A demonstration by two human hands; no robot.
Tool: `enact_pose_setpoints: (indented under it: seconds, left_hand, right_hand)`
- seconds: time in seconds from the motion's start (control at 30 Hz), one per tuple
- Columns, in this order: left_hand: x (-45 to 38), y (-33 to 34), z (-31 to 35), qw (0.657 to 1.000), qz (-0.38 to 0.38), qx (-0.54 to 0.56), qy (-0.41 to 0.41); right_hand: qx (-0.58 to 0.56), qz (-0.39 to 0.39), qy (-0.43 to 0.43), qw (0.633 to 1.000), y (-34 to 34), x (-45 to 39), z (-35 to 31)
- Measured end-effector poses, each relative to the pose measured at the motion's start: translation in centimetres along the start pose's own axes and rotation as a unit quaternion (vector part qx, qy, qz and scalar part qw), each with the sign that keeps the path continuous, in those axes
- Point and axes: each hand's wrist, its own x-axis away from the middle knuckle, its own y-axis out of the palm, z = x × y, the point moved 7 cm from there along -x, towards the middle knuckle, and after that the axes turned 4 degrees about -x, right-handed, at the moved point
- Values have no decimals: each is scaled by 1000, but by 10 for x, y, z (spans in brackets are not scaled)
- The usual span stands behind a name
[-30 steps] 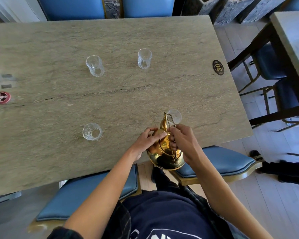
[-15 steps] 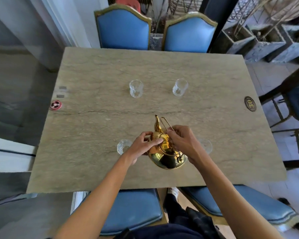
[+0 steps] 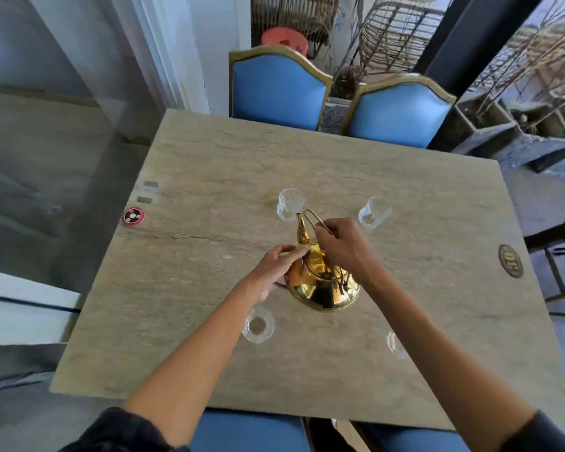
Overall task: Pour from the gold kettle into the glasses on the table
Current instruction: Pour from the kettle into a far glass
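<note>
shiny gold metal kettle (image 3: 323, 285) mid-frame, spout aimed up-frame at ribbed clear glass (image 3: 289, 203); right hand (image 3: 341, 247) closed on wire handle, left hand (image 3: 279, 267) fingers steadying lid.

Stone table (image 3: 209, 321) with four glasses

Two glasses (image 3: 290, 204) (image 3: 374, 211) stood at the far side and two (image 3: 258, 324) (image 3: 395, 345) nearer, the last partly hidden by an arm. A red disc (image 3: 132, 216) lay near the left edge, a dark number plaque (image 3: 510, 260) near the right.

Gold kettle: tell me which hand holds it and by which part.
Both. The right hand grips the gold kettle by its wire handle; the left hand rests against its lid and upper body.
</note>
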Motion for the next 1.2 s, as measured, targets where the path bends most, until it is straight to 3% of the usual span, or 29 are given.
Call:
enact_pose_setpoints:
  seconds: [0.2, 0.53, 1.2]
  left_hand:
    - [-20, 13, 10, 997, 6, 72, 3]
    - [-47, 10, 9, 997, 15, 62, -35]
    - [-43, 17, 17, 996, 15, 67, -65]
  right_hand:
    - [34, -8, 11, 999, -3, -51, -8]
    - [30, -37, 86, 995, -3, -109, 6]
    - [36, -66, 109, 991, -1, -118, -9]
